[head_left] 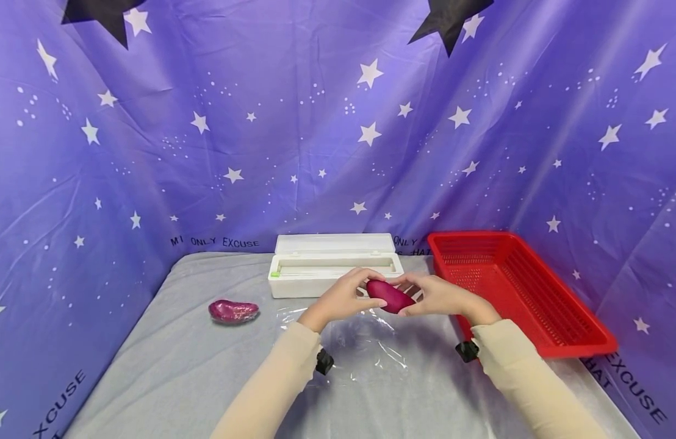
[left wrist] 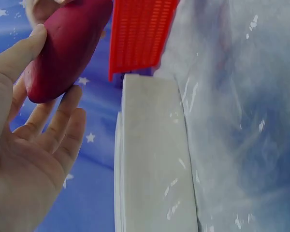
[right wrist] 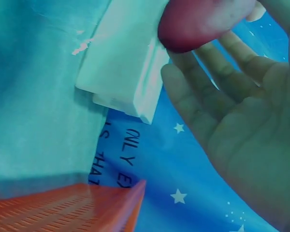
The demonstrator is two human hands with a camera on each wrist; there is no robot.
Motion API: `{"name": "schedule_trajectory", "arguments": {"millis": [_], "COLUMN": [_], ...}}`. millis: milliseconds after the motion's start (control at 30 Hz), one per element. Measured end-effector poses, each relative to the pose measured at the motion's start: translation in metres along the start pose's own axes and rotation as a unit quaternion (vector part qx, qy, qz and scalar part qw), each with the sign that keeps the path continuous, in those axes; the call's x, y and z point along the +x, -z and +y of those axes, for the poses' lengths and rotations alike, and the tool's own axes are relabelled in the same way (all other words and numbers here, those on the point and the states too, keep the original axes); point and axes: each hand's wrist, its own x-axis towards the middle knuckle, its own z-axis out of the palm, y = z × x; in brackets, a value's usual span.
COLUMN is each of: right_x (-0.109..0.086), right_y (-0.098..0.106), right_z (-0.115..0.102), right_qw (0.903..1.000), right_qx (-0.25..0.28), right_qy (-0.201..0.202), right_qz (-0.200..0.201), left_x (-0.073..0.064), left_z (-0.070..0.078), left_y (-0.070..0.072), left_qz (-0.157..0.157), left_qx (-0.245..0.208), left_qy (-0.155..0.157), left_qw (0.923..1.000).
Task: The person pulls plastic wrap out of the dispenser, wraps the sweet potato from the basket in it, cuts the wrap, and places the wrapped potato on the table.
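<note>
A smooth purple-red sweet potato [head_left: 390,297] is held up between both hands over the table. My left hand [head_left: 343,297] pinches one end, its thumb [left wrist: 26,50] on the near face and fingertips beneath. At the other end, my right hand [head_left: 442,295] grips with thumb and fingers around the tip. Below the hands, a sheet of clear plastic film [head_left: 365,347] lies spread and slightly wrinkled on the table. Behind them stands a long white film box [head_left: 299,286] with its lid raised. Another sweet potato [head_left: 233,311], shiny with film around it, lies at the left.
A red perforated plastic basket [head_left: 568,299] stands on the right, close to the right forearm. The table has a grey cloth [head_left: 168,366] over it. Purple star-printed curtains [head_left: 294,122] enclose the back and both sides.
</note>
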Motion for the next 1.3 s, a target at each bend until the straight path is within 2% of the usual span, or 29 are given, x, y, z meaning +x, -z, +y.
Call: {"name": "schedule_trajectory", "arguments": {"millis": [300,500,633,767,967,1300], "right_x": [0.000,0.001,0.004,0.006,0.009,0.018], "right_y": [-0.012,-0.018,-0.021,-0.027,-0.039,-0.066], "right_z": [0.007,0.005,0.003,0.001,-0.001,-0.003], "right_qw": [0.9995,0.9984,0.9982,0.9987,0.9991,0.9980], "right_qx": [0.016,0.016,0.017,0.018,0.010,-0.006], "right_qy": [0.005,0.023,0.024,0.024,0.032,0.063], "right_qz": [0.028,0.050,0.053,0.042,0.028,0.007], "left_x": [-0.014,-0.020,-0.024,-0.033,-0.048,-0.075], "left_z": [-0.006,-0.007,-0.010,-0.014,-0.018,-0.020], "left_y": [0.018,0.024,0.026,0.031,0.040,0.047], "left_qz": [0.027,0.032,0.028,0.008,-0.039,-0.076], "left_qx": [-0.003,-0.022,-0.030,-0.013,0.004,0.049], "left_qy": [0.005,0.003,0.012,0.022,0.020,0.036], "left_qw": [0.9996,0.9992,0.9991,0.9996,0.9990,0.9953]}}
